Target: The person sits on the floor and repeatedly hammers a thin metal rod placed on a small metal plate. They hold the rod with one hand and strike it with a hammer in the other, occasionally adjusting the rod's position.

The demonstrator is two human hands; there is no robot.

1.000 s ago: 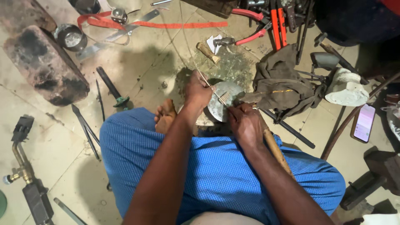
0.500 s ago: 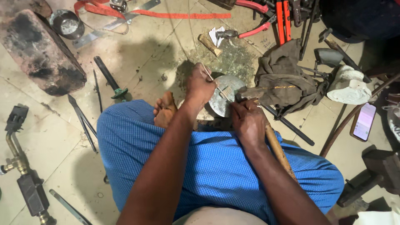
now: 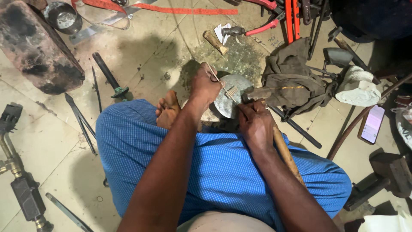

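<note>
On the floor ahead of my knees, a small ridged piece (image 3: pixel 231 91) lies on a round metal block (image 3: pixel 231 101). My left hand (image 3: pixel 205 86) is closed on thin tweezers (image 3: pixel 219 82), their tips at the piece. My right hand (image 3: pixel 254 122) grips a hammer (image 3: pixel 274 129), its head at the block's three-o'clock edge. A cloth (image 3: pixel 292 81) lies past that. At ten o'clock, a steel cup (image 3: pixel 63 18) sits; I cannot tell its contents.
</note>
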